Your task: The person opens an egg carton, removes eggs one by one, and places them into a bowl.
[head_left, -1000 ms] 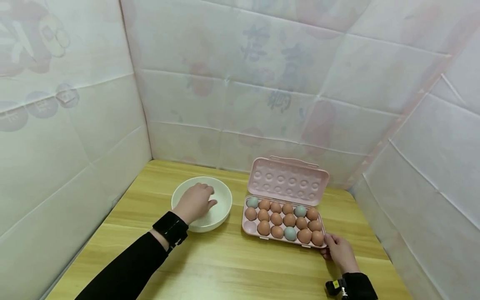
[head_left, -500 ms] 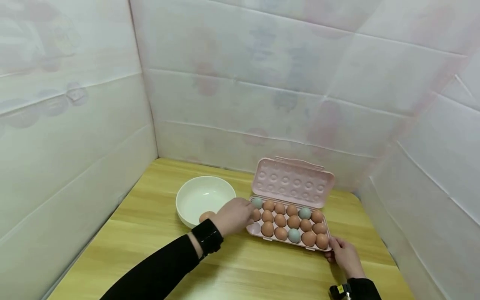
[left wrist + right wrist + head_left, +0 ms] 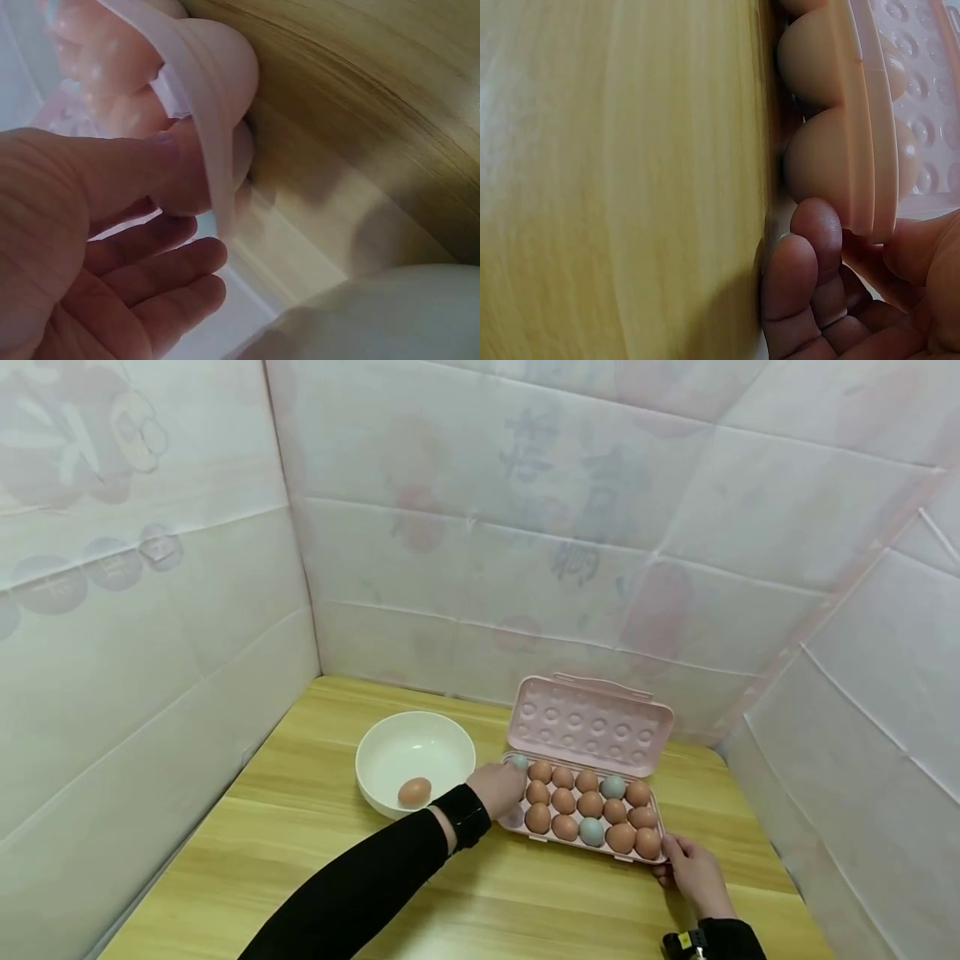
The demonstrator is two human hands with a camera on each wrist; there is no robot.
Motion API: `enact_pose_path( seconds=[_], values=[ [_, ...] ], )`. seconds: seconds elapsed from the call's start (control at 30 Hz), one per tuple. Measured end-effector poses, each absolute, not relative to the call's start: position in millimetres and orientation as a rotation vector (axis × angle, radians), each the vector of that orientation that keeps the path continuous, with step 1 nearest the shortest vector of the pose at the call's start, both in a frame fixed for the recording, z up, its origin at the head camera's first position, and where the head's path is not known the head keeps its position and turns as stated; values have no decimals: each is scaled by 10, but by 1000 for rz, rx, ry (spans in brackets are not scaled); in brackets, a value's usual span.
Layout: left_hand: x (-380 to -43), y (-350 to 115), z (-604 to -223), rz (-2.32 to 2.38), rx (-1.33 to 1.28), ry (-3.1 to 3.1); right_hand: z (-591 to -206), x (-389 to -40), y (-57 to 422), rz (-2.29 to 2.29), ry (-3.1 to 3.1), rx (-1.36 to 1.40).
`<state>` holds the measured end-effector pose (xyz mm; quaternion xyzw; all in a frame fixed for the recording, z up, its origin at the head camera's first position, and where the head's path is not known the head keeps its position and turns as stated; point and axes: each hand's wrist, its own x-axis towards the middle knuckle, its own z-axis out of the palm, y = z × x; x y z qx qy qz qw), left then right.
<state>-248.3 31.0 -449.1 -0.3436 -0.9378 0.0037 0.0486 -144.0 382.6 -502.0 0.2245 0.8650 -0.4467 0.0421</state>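
A pink plastic egg carton stands with its lid raised, holding rows of brown eggs and a few pale blue-green ones. Its front-left cup holds no egg. My left hand is at the carton's left end; in the left wrist view its thumb and a finger pinch a brown egg still in its cup. At the front-right corner, my right hand grips the carton's rim, thumb above and fingers lower down. One brown egg lies in a white bowl left of the carton.
The wooden table meets pale, printed sheet walls behind and on both sides. My left forearm passes just right of and in front of the bowl. The raised lid stands near the back wall.
My left hand has left the bowl, where a brown egg now shows, and moved right to an egg at the carton's left end. My right hand stays at the corner.
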Motion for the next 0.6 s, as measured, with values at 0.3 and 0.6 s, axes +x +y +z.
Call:
enact_pose_path(
  seconds=[0.3,0.6],
  values=[
    [-2612,454,-4562,106,-990,-2913,-5035,-1440,3822,-1386,2647,692],
    [-2701,504,-4699,121,-1019,-2864,-5038,-1447,3820,-1396,2644,711]
  ],
)
